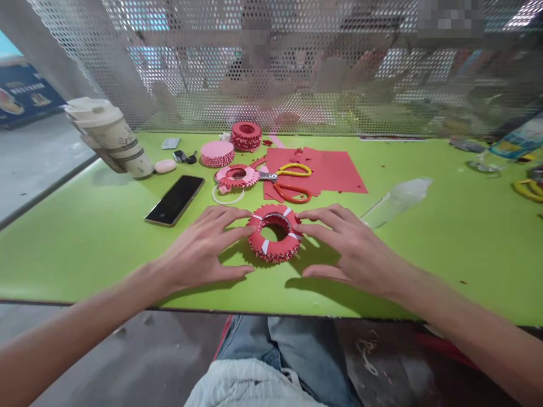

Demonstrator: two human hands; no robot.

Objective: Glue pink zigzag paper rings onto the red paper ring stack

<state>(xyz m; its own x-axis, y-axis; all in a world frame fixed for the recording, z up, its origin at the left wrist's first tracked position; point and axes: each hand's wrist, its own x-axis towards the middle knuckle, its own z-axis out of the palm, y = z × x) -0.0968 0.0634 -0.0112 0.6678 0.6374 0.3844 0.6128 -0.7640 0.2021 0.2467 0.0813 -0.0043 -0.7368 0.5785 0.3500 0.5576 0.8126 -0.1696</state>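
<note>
A stack of red zigzag-edged paper rings (278, 249) with short white strips across its top lies on the green table near the front edge. At its left side is my left hand (207, 243), index and middle fingertips touching the rim, thumb stretched out apart from it. My right hand (345, 246) mirrors this on the right, with two fingertips at the rim and the thumb free. Both hands have their fingers spread. Just behind the stack lie scissors (271, 176) with yellow and orange handles, their blades over a pink and red paper ring (231, 176).
Red paper sheets (331, 169), a pink disc stack (217, 154) and another red ring stack (246, 135) lie farther back. Left are a phone (175, 200) and a tumbler (114, 135); right, a clear plastic bag (403, 198) and a bottle (515, 141). A perforated screen (275, 85) borders the back.
</note>
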